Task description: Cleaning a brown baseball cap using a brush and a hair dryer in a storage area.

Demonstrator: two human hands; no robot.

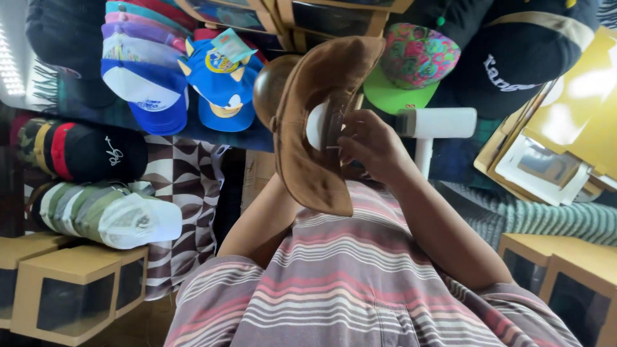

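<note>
Cap shop: stacked caps (pixel 144 71) on display, cardboard window boxes (pixel 77 295).

Stacks of caps fill the backdrop: a blue-and-white stack of peaked caps (pixel 144 77) beside a bright blue cartoon cap (pixel 222 90) at the upper left, a dark stack of black, red and camouflage caps (pixel 77 151) below them, and a stack of pale green and white mesh caps (pixel 106 215) lower still, all against a brown-and-cream patterned cloth (pixel 186 186). Tan cardboard boxes with dark clear windows (pixel 77 295) sit at the lower left and lower right corners. Bright daylight glares off yellow flat boards (pixel 578 96) at the right edge, near a green ribbed knit fabric (pixel 546 218).
</note>
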